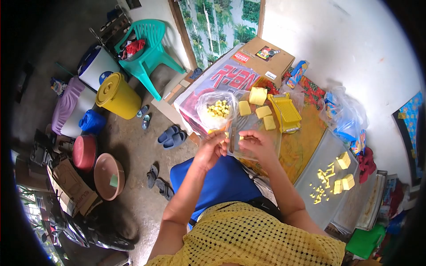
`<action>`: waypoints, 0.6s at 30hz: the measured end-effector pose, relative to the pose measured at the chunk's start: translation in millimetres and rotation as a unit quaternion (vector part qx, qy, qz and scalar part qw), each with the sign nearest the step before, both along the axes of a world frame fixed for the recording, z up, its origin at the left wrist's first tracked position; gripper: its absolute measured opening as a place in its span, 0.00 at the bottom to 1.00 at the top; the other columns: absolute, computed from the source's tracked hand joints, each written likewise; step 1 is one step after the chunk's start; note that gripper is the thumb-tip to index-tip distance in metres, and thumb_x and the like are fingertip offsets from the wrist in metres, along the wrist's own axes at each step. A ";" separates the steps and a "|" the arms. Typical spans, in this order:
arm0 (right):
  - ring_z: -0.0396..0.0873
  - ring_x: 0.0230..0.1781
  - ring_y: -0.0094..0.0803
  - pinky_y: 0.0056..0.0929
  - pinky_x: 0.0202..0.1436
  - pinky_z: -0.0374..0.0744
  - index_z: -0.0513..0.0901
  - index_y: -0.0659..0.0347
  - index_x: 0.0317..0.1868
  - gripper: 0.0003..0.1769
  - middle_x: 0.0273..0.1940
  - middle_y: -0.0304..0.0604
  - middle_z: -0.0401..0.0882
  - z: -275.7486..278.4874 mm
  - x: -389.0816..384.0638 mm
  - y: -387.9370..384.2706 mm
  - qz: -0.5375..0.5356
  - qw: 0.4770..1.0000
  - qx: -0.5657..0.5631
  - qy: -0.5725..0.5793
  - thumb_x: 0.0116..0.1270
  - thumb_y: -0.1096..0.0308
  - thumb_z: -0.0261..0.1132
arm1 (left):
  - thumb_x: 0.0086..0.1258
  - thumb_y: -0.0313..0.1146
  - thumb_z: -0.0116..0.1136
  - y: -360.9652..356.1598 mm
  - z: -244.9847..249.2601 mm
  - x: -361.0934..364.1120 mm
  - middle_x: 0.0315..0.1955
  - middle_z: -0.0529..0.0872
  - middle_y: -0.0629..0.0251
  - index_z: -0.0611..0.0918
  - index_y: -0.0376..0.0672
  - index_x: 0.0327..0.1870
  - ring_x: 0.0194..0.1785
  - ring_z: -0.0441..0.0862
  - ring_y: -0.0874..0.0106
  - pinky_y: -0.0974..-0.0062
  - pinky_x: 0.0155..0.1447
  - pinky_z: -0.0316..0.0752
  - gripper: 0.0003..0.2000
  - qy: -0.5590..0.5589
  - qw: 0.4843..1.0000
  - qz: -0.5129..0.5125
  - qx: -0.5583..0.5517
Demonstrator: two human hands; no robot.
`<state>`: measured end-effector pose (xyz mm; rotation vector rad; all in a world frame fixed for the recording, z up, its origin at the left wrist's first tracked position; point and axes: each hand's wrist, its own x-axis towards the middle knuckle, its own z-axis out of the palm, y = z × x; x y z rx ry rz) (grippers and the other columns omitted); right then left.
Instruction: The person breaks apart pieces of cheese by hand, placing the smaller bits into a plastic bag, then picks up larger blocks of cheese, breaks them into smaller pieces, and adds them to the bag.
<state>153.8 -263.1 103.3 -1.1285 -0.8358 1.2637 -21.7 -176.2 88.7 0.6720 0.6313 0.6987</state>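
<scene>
My left hand (pixel 214 148) is closed in a pinch on a small yellow piece, close to the bag's lower edge. Across a narrow gap, my right hand (pixel 256 144) pinches another small yellow piece over the clear tray (pixel 262 153). A clear plastic bag (pixel 202 108) holding many yellow cubes (pixel 218 109) lies just beyond my left hand. Several yellow blocks (pixel 258 95) rest in the tray's far part. A yellow slotted rack (pixel 286 113) stands at the tray's right edge.
On a grey sheet (pixel 306 177) at the right lie yellow blocks (pixel 343 160), sticks and crumbs. A cardboard box (pixel 266 57) sits at the table's back. Plastic bags (pixel 341 111) lie by the wall. A blue surface (pixel 213 186) is below my hands; a green chair (pixel 146 48) stands back left.
</scene>
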 end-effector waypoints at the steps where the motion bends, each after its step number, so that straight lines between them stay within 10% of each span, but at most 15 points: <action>1: 0.79 0.39 0.24 0.23 0.47 0.78 0.79 0.67 0.51 0.17 0.42 0.41 0.80 -6.1 4.6 12.7 0.007 1.000 -0.004 -0.025 0.61 0.75 0.67 | 0.65 0.28 0.59 13.8 -1.4 4.2 0.27 0.81 0.66 0.78 0.34 0.44 0.22 0.76 0.79 0.81 0.24 0.73 0.10 0.050 0.998 0.006 0.034; 9: 0.80 0.31 0.24 0.23 0.36 0.77 0.83 0.67 0.45 0.15 0.33 0.41 0.83 -80.0 19.2 141.4 -0.024 0.988 0.041 -0.148 0.56 0.73 0.65 | 0.60 0.25 0.61 135.8 -42.0 44.2 0.24 0.81 0.65 0.81 0.32 0.40 0.22 0.78 0.78 0.81 0.25 0.75 0.09 0.354 0.868 0.010 0.347; 18: 0.80 0.34 0.23 0.23 0.37 0.78 0.82 0.69 0.49 0.19 0.38 0.43 0.85 -115.2 19.3 203.0 -0.068 0.950 0.063 -0.299 0.54 0.78 0.62 | 0.52 0.23 0.52 161.9 -45.6 56.2 0.48 0.83 0.48 0.81 0.41 0.53 0.53 0.81 0.58 0.68 0.57 0.74 0.23 0.533 0.717 -0.017 0.450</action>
